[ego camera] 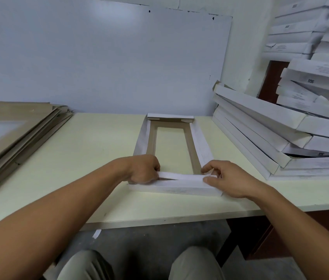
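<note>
A long white cardboard box frame (202, 146) with a brown inside and a rectangular cut-out lies on the cream table (90, 150), running away from me. Its near end flap (179, 181) is folded up and over. My left hand (144, 169) grips the left end of this flap with curled fingers. My right hand (223, 178) pinches the right end between thumb and fingers. The far end flap (169, 116) stands folded at the back.
A pile of flat brown cardboard sheets (18, 126) lies at the table's left. Stacks of finished white boxes (280, 134) lean at the right, with more piled above (311, 37). A white board (99, 57) backs the table. My knees show below the table edge.
</note>
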A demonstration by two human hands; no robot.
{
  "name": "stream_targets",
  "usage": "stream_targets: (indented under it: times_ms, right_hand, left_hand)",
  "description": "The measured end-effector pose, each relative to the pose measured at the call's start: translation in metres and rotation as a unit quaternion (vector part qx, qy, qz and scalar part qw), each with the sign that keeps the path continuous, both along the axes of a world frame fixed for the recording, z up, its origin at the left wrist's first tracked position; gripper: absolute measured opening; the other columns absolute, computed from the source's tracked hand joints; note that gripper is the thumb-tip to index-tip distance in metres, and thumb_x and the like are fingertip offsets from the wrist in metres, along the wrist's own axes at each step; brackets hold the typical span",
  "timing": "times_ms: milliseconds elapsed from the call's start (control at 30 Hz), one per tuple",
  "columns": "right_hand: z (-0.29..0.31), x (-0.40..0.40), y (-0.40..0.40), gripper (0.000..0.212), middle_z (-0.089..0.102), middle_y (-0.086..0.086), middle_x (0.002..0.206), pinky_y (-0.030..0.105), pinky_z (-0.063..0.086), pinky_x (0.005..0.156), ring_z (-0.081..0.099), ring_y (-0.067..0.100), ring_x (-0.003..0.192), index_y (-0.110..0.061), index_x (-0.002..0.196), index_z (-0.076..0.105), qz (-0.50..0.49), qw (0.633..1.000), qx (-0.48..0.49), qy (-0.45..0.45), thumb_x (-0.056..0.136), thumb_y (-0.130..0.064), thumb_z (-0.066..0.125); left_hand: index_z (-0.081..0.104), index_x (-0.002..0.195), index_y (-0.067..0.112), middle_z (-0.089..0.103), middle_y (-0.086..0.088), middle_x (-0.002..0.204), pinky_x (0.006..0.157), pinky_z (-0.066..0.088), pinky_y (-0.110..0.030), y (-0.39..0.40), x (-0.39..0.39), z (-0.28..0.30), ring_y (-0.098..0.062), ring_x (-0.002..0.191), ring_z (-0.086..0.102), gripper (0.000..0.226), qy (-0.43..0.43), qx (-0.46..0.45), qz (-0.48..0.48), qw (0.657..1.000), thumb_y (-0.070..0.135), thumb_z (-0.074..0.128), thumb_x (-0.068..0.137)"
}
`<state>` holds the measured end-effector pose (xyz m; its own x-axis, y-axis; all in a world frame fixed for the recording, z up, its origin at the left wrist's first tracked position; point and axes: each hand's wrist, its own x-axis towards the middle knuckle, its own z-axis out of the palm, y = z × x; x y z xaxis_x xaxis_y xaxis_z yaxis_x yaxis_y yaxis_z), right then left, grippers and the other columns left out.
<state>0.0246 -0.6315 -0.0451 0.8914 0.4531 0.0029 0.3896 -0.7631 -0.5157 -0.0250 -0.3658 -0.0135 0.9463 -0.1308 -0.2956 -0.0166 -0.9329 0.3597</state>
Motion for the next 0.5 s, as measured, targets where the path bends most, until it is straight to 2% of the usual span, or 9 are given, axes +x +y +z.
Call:
stream_targets:
  times_ms: [100,167,233,333,400,500]
  right_hand:
    - [-0.005,-0.007,0.005,0.014,0.057,-0.015,0.099,0.022,0.041,0.072,0.054,0.003,0.09,-0.035,0.108,0.059,-0.022,0.996,-0.061,-0.056,0.096,-0.043,0.057]
    - [-0.008,-0.015,0.008,0.016,0.057,-0.016,0.099,0.028,0.043,0.075,0.051,0.009,0.095,-0.035,0.097,0.058,-0.033,0.984,-0.101,-0.146,0.096,-0.049,0.051]
    - [-0.009,-0.024,0.012,0.025,0.056,-0.017,0.098,0.03,0.04,0.08,0.044,0.009,0.098,-0.035,0.096,0.061,0.002,0.969,-0.099,-0.226,0.094,-0.057,0.049]
    - [-0.012,-0.038,0.021,0.037,0.055,-0.019,0.108,0.028,0.037,0.089,0.04,0.005,0.103,-0.035,0.112,0.064,0.085,0.969,-0.09,-0.215,0.09,-0.063,0.052]
    - [-0.016,-0.042,0.027,0.034,0.053,-0.017,0.113,0.023,0.035,0.089,0.04,0.004,0.105,-0.034,0.118,0.065,0.102,0.967,-0.099,-0.209,0.093,-0.055,0.054]
    - [-0.02,-0.044,0.032,0.026,0.049,-0.012,0.111,0.021,0.041,0.084,0.041,0.005,0.103,-0.029,0.118,0.067,0.076,0.971,-0.086,-0.209,0.098,-0.038,0.052]
  left_hand:
    - [0.062,0.105,0.0,0.057,-0.006,0.09,0.065,0.038,-0.027,-0.01,0.004,-0.003,-0.022,0.079,0.05,0.027,0.04,0.065,-0.025,0.997,0.014,0.04,0.099]
    - [0.054,0.109,0.002,0.057,-0.007,0.097,0.068,0.038,-0.03,-0.013,0.006,-0.008,-0.025,0.082,0.049,0.024,0.03,0.091,-0.034,0.995,0.019,0.038,0.1]
    - [0.044,0.108,0.008,0.058,-0.008,0.102,0.067,0.038,-0.031,-0.014,0.006,-0.014,-0.025,0.083,0.051,0.016,0.005,0.113,-0.036,0.993,0.022,0.04,0.1]
    - [0.044,0.106,0.012,0.059,-0.008,0.104,0.066,0.042,-0.032,-0.014,0.007,-0.019,-0.026,0.087,0.056,0.015,-0.032,0.122,-0.026,0.992,0.024,0.046,0.098]
    - [0.049,0.099,0.013,0.061,-0.006,0.103,0.071,0.047,-0.034,-0.012,0.006,-0.019,-0.026,0.091,0.058,0.017,-0.068,0.108,-0.023,0.992,0.029,0.053,0.094]
    - [0.052,0.083,0.018,0.059,0.002,0.091,0.07,0.043,-0.033,-0.006,0.002,-0.019,-0.019,0.083,0.054,0.015,-0.157,0.095,-0.055,0.981,0.028,0.062,0.089]
